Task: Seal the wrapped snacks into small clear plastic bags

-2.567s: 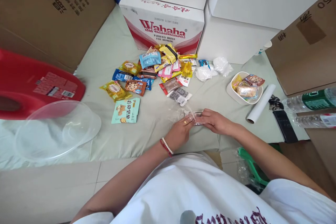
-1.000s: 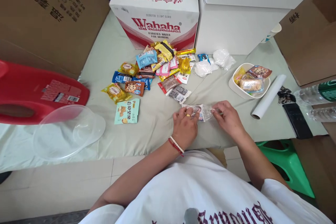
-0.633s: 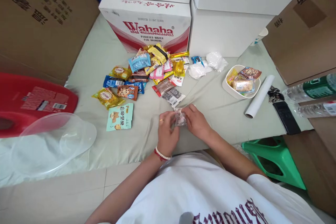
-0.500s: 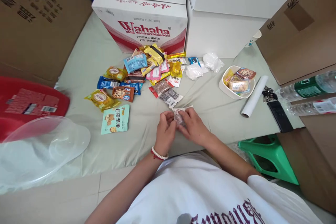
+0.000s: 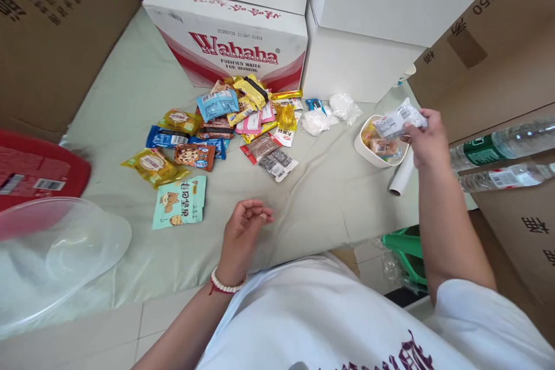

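Note:
My right hand point(image 5: 432, 137) grips one end of a small clear plastic snack packet point(image 5: 396, 120) with a printed white label. The packet is tilted above the white bowl point(image 5: 363, 153), covering part of it. Inside the bowl lie several wrapped snacks point(image 5: 381, 144). Over the front of the cloth-covered table point(image 5: 303, 208), my left hand point(image 5: 243, 231) is loosely curled, its fingers a little apart and nothing visible in them. A pile of wrapped snacks point(image 5: 217, 127) lies beyond it, with a mint-green nut pouch point(image 5: 180, 202) at the near left and a dark-and-clear packet point(image 5: 278, 165) nearest the middle.
A Wahaha water carton point(image 5: 234, 49) and white boxes point(image 5: 368, 63) stand behind the snacks. Crumpled white plastic point(image 5: 329, 115) lies near the bowl. At right are a white roll point(image 5: 402, 176) and bottles point(image 5: 498, 147); at left, a clear plastic lid point(image 5: 65, 254) and red jug point(image 5: 39, 170).
Both hands were together on the packet at the table's front. My right hand has carried it right and up over the bowl; my left hand has let go and moved slightly left.

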The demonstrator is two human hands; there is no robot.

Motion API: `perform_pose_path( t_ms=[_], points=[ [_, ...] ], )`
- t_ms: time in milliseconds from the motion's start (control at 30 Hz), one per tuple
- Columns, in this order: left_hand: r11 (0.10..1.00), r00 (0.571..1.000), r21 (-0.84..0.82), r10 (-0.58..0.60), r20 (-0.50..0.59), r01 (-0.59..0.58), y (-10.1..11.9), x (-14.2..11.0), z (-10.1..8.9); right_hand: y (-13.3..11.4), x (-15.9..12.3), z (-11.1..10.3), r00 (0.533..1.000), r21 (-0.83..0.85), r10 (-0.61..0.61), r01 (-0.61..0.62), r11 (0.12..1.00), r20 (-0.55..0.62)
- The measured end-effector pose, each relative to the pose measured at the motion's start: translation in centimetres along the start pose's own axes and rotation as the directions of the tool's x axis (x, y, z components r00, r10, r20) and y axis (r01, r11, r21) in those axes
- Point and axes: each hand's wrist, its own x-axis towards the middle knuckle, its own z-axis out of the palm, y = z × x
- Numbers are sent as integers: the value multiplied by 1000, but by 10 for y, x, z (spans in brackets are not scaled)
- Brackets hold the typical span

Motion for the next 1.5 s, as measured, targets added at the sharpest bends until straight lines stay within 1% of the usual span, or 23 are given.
perform_pose_path(
  t_ms=[67,133,167,233,267,367,467,567,633,700,767,833,867,933,967,1000,1067,1167,1233,1300,1367,1433,1500],
  points=[
    [999,999,25,-23,-48,24,-9,-1,-13,8,42,-2,969,-75,206,-198,977,133],
    [996,997,70,-45,-68,50,-16,-5,-25,12,62,7,934,-151,298,-271,951,196],
    [993,996,96,-56,-72,62,-17,-8,-30,13,65,13,936,-190,295,-260,947,193],
    [987,994,143,-62,-89,74,-19,-15,-40,13,61,25,971,-349,201,-144,926,133],
    [984,993,164,-60,-102,76,-20,-18,-45,13,56,30,987,-461,126,-66,885,102],
    [973,987,218,-36,-155,70,-23,-28,-57,16,40,41,995,-718,-53,94,690,80],
    [960,985,274,-9,-171,56,-26,-34,-63,16,33,45,991,-791,-72,134,597,113],
    [950,991,311,14,-135,29,-29,-36,-65,2,37,36,984,-820,-68,174,546,164],
    [947,991,321,31,-134,13,-29,-37,-66,-18,41,30,987,-818,-104,163,552,126],
    [947,987,320,45,-157,8,-29,-38,-69,-39,41,35,974,-770,-211,195,608,80],
    [951,983,308,41,-180,17,-30,-41,-71,-55,36,57,941,-672,-303,323,667,152],
    [955,982,296,29,-189,29,-29,-44,-74,-63,29,93,865,-541,-338,498,678,372],
    [956,982,293,24,-190,33,-29,-47,-75,-63,26,114,806,-477,-338,568,670,486],
    [956,981,289,19,-195,39,-28,-52,-78,-58,22,151,723,-409,-330,639,651,606],
    [957,979,287,17,-202,42,-28,-56,-81,-54,21,166,713,-398,-322,644,654,623],
    [958,977,283,16,-215,46,-28,-60,-84,-51,21,176,724,-394,-317,628,672,613],
    [960,968,274,18,-249,53,-28,-67,-91,-43,22,182,765,-331,-315,557,762,562],
    [967,957,250,32,-290,43,-30,-75,-100,-39,17,165,841,-61,-283,348,936,460],
    [969,963,248,65,-260,2,-30,-73,-97,-44,-1,146,888,184,-209,144,972,410],
    [956,978,277,143,-154,-97,-25,-65,-85,-52,-32,130,890,424,-113,-96,900,441],
    [919,965,307,261,-1,-248,-18,-51,-63,-61,-71,119,827,567,-45,-344,748,561],
    [859,913,311,390,117,-407,-9,-32,-35,-67,-109,113,748,586,2,-521,620,663],
    [760,836,352,518,180,-546,-3,-13,-8,-68,-140,112,687,551,66,-632,544,723]
  ],
)
